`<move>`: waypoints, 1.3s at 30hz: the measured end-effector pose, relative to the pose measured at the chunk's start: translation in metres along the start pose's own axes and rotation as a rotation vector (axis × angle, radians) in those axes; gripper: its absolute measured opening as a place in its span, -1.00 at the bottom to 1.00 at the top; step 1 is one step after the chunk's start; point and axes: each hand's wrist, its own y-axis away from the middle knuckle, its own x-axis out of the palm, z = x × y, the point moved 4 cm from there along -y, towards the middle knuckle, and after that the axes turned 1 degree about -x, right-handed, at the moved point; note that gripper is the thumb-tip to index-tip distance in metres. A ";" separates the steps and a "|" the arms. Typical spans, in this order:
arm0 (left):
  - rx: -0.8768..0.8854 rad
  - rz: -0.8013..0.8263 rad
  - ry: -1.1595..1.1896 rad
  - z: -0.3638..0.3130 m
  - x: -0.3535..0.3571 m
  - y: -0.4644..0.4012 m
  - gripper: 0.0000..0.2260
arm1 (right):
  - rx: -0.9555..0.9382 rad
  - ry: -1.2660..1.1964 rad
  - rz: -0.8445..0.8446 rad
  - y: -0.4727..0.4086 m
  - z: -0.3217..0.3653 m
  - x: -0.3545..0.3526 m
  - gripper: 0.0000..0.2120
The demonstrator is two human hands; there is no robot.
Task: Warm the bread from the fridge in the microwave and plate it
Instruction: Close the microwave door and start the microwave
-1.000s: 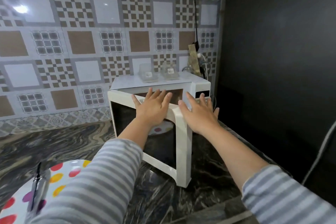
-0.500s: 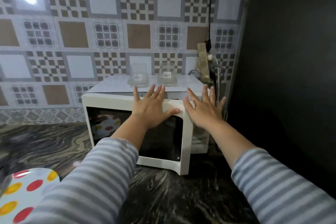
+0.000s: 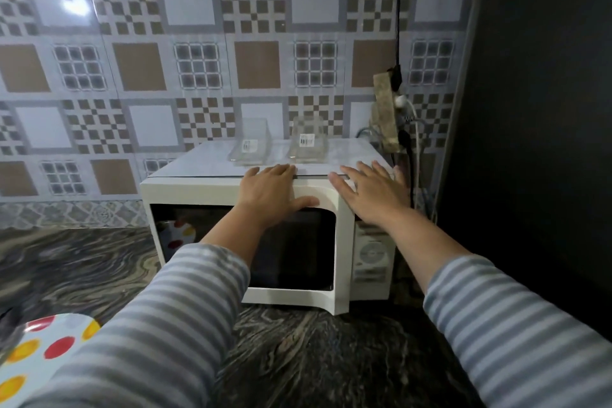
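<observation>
Bread not visible, judged inside microwave (image 3: 185, 195) behind dark door (image 3: 294, 248). Left hand (image 3: 270, 197) flat on door top, fingers straight. Right hand (image 3: 371, 194) flat on top right corner, fingers spread, holding nothing. Door-closing step. Next: reach control panel (image 3: 372, 255), set time. Spotted plate (image 3: 39, 351) waiting on bench (image 3: 314, 358).

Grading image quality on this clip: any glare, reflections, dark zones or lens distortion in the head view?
Head view: a bright lamp glare sits on the wall tiles upper left; the microwave door glass mirrors the spotted plate; the right side falls into near-black shadow; the wide lens bows the tile rows; the striped sleeves at the bottom edge look soft.
</observation>
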 end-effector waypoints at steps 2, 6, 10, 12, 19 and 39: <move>-0.004 -0.013 0.022 0.000 -0.002 0.000 -0.25 | -0.062 -0.007 0.047 -0.001 -0.003 -0.003 -0.20; -0.034 -0.011 0.064 0.002 -0.003 0.000 -0.24 | -0.148 -0.004 0.139 -0.003 -0.012 -0.007 -0.15; -0.067 -0.003 0.088 0.001 -0.001 0.001 -0.24 | -0.166 0.009 0.100 -0.004 -0.012 -0.005 -0.15; -0.081 -0.017 0.092 0.001 -0.001 0.001 -0.24 | -0.164 0.017 0.060 -0.002 -0.011 -0.004 -0.14; -0.089 -0.037 0.026 -0.004 -0.008 0.002 -0.29 | -0.178 0.031 -0.055 -0.002 -0.010 -0.003 -0.10; -0.124 -0.100 0.064 -0.002 0.006 -0.003 -0.29 | -0.182 0.040 -0.157 -0.004 -0.009 0.000 -0.15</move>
